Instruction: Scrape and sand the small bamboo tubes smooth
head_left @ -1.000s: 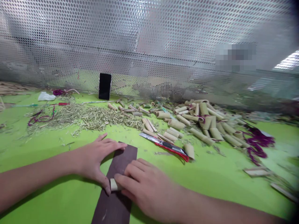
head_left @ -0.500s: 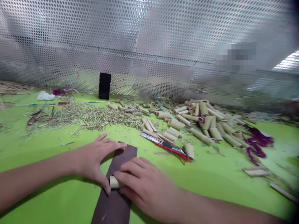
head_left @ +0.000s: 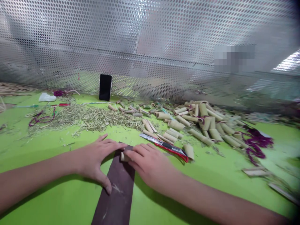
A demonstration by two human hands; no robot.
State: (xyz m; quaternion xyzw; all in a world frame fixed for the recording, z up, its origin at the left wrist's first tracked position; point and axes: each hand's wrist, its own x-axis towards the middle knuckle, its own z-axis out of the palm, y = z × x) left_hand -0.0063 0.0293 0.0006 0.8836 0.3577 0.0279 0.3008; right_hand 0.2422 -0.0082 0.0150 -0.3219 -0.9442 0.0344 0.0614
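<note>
Bamboo tube (head_left: 123, 156) lies on the far end of the dark strip (head_left: 117, 193), its long axis across the strip, one cut end facing the left hand (head_left: 95, 157). The right hand (head_left: 150, 164) comes at it from the right, fingers close together and clamped over it. The left hand lies flat on the strip's left edge, fingers spread, fingertips just beside the tube. A knife (head_left: 167, 146) lies near, right of the right hand
</note>
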